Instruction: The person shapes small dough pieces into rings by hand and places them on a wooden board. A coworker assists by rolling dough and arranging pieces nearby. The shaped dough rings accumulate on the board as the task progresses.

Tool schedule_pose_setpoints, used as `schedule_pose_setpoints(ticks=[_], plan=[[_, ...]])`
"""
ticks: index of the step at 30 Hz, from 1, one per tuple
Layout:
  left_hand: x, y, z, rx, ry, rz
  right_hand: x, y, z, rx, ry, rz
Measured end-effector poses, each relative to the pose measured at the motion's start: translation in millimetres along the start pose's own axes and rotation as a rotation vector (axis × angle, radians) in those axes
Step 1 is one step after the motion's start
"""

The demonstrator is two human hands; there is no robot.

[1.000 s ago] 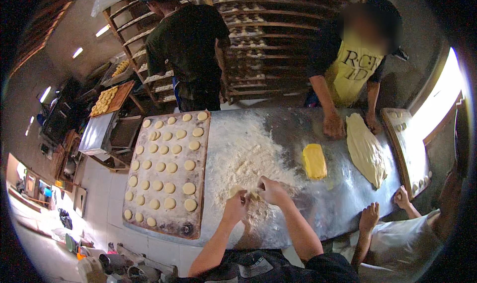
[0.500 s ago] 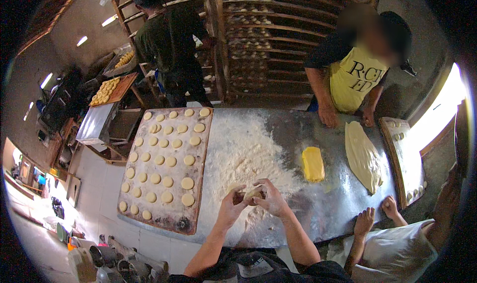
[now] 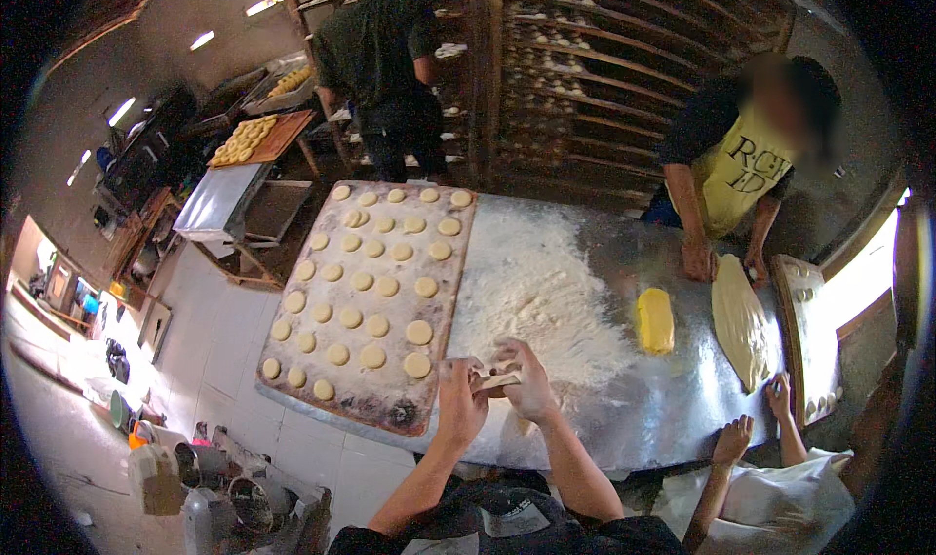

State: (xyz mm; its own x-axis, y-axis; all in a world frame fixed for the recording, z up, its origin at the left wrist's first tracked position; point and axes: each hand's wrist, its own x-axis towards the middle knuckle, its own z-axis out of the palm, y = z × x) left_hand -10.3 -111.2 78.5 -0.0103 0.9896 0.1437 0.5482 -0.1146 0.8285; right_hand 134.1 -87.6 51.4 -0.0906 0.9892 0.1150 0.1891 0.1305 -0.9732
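Left hand (image 3: 458,396) and right hand (image 3: 527,384): jointly pinching dough piece (image 3: 495,380) | near floured table (image 3: 624,409) | board of dough rounds (image 3: 370,301) left.

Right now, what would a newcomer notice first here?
The big wooden board at left, covered with rows of round dough pieces. Beside it, a white flour heap on the metal table, where the left hand and right hand pinch a small dough piece.

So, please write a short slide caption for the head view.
Both hands, left hand and right hand, shape a dough piece beside a board of dough rounds.
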Motion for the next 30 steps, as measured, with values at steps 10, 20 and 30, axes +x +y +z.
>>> schedule_pose_setpoints(ticks=[10, 20, 30], plan=[[-31, -59, -58, -1.233, 0.093, -0.070, -27, -26, 91, -0.033, -0.092, 0.020], [-50, -105, -110, -0.209, 0.081, 0.156, -41, -36, 164, 0.811, -0.274, 0.197], [-31, -135, -132, -0.112, -0.070, 0.193, -47, -6, 199, 0.290, -0.029, 0.088]])
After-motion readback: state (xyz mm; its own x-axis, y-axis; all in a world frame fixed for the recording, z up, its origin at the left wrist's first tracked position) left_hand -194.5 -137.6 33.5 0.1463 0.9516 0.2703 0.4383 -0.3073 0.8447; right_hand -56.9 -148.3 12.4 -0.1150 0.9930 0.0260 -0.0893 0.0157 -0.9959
